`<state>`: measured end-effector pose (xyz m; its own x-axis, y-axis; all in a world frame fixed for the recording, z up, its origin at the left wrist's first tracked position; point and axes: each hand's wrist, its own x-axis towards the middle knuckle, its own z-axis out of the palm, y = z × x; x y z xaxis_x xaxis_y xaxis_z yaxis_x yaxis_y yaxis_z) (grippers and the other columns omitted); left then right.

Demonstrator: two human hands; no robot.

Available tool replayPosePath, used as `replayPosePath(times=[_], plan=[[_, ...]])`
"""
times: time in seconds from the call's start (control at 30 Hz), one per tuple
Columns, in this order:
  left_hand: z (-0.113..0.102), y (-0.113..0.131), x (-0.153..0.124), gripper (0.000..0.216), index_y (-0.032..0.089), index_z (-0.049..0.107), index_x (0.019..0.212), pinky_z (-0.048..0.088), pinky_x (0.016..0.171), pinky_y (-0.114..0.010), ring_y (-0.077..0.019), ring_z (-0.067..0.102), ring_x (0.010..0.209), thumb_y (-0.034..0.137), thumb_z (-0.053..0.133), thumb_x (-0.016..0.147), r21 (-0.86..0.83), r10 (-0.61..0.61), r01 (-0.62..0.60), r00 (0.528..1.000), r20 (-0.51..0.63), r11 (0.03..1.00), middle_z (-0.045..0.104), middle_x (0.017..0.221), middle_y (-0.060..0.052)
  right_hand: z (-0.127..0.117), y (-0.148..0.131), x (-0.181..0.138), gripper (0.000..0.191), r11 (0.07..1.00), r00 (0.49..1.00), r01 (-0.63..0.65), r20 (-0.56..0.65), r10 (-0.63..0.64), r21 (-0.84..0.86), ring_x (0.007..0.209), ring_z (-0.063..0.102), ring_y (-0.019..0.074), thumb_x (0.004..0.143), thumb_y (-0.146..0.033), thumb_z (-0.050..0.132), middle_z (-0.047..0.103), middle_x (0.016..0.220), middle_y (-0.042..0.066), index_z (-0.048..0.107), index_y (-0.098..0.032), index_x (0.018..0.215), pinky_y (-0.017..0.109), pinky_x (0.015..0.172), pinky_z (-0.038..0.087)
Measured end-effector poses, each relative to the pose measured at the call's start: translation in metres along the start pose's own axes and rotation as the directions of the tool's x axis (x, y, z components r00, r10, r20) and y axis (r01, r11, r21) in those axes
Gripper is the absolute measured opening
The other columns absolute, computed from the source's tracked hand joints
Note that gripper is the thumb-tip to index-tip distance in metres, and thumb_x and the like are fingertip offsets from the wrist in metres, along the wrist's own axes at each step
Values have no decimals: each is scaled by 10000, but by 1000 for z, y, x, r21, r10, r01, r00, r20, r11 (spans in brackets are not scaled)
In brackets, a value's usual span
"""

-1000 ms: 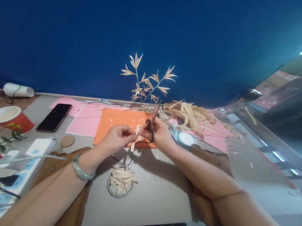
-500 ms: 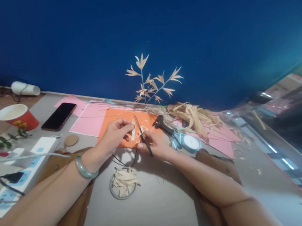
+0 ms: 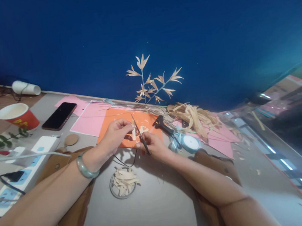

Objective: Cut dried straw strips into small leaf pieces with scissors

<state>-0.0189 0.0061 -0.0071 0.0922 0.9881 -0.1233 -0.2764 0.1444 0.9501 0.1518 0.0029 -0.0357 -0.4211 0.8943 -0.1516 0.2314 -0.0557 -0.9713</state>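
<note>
My left hand (image 3: pixel 115 133) pinches a small pale husk strip (image 3: pixel 133 134) upright over the orange paper sheet (image 3: pixel 119 118). My right hand (image 3: pixel 151 145) is closed round the black handles of a pair of scissors (image 3: pixel 140 135), whose thin blades point up beside the strip. A green bangle (image 3: pixel 84 167) sits on my left wrist. Below my hands, a round clear dish (image 3: pixel 122 182) holds several cut husk pieces. A black glue gun (image 3: pixel 163 124) lies just right of my right hand.
A twig with husk leaves (image 3: pixel 151 80) stands against the blue wall. Loose husks (image 3: pixel 194 115), pink sheets (image 3: pixel 89 119), a ribbon spool (image 3: pixel 190 143), a phone (image 3: pixel 59 116), a red cup (image 3: pixel 18 116) and a power strip (image 3: pixel 24 169) lie around the grey table.
The scissors swung from pointing up-right to pointing up-left, next to the strip. My hands lowered slightly. The camera shifted left, bringing the glue gun into view.
</note>
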Motion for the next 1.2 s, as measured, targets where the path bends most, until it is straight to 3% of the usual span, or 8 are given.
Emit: replayPosePath(times=[0.93, 1.07, 1.2], plan=[[-1, 1, -1, 211, 144, 576, 694, 483, 594, -238, -101, 584, 605, 303, 712, 666, 10, 15, -15, 1000, 4, 1000, 612, 657, 12, 2, -4, -5, 467, 998, 1000, -12, -23, 10, -54, 394, 405, 86, 673, -570, 710, 488, 405, -79, 417, -213, 606, 225, 447, 300], [-4, -2, 1, 227, 154, 606, 724, 481, 609, -235, -97, 564, 622, 339, 727, 676, 54, 92, -93, 996, 20, 994, 607, 678, 18, 2, -10, -5, 477, 1000, 998, 1, -64, 0, 7, 380, 422, 91, 674, -582, 700, 499, 402, -71, 400, -217, 609, 226, 431, 285], [-4, -3, -2, 184, 161, 643, 748, 444, 579, -236, -94, 526, 574, 334, 698, 717, 247, 280, -271, 960, -2, 930, 629, 690, 3, -2, -16, -4, 419, 995, 989, 7, -149, 7, 95, 399, 454, 95, 715, -565, 668, 576, 481, -33, 459, -204, 677, 220, 418, 280]])
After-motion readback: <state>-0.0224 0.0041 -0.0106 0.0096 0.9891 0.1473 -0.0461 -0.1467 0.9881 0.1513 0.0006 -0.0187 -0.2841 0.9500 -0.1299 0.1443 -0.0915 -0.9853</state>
